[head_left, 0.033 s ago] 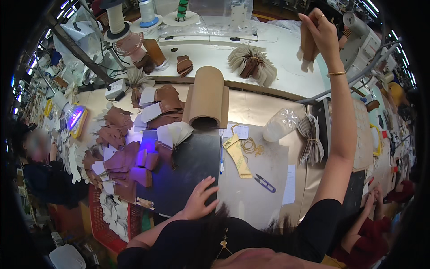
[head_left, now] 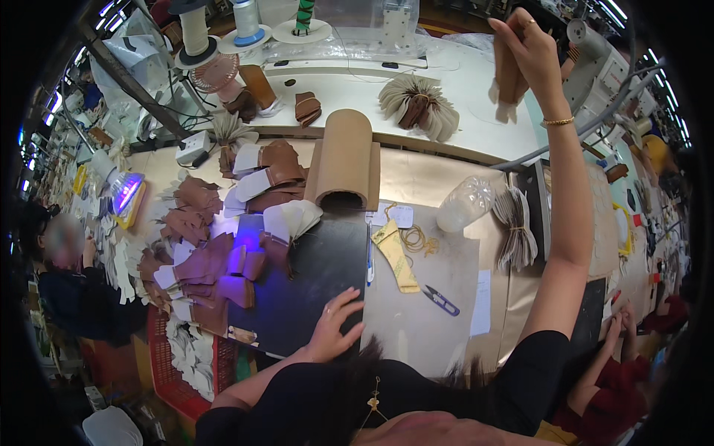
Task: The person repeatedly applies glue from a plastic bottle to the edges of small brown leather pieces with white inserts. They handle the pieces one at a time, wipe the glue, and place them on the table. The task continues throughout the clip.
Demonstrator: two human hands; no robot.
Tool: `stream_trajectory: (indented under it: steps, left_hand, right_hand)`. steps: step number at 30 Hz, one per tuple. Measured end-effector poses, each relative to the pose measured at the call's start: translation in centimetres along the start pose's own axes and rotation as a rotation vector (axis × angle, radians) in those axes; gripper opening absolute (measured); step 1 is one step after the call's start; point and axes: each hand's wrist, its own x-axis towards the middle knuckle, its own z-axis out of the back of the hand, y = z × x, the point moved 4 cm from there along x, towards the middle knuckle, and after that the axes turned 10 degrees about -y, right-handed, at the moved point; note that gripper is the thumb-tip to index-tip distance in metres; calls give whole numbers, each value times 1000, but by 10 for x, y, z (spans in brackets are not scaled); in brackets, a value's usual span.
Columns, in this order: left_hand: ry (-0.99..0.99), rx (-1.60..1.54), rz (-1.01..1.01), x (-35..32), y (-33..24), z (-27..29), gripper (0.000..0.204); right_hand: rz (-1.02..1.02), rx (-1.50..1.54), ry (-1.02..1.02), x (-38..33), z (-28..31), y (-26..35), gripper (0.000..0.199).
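My right hand is raised high over the far right of the white table, its arm stretched out. It is closed on brown leather pieces with pale lower ends, which hang down; how many cannot be told. My left hand lies flat, fingers apart, at the near edge of the black board and holds nothing. Right of it are a blue pen, a yellow strip-shaped piece with a cord, and dark thread snips. Brown and white leather pieces are heaped to the left.
A brown half-round form stands mid-table. Behind it, a fanned bundle and thread spools sit on the white table. A clear plastic bag and tied pale bundle lie right. A lit lamp and red basket are left.
My right hand, with the leather pieces in it, has shifted very slightly to the left. My left hand stays flat on the board.
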Motion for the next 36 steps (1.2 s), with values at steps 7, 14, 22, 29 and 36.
stream_trajectory:
  steps: [7,14,22,29,36]
  left_hand:
    - [672,-1670,766,80,-63,12,91]
    - [482,-1882,1180,58,-63,49,89]
    - [306,-1836,873,29,-18,80,53]
    - [234,-1604,655,26,-9,109,64]
    - [309,-1493,718,12,-7,111,56]
  right_hand:
    - [-41,278,239,-30,-8,196,23]
    - [709,568,194,-165,27,388,29]
    - [443,604,194,-230,22,429,38]
    - [27,660,340,-233,25,411,62]
    - [-1063,751,315,-251,-23,352,24]
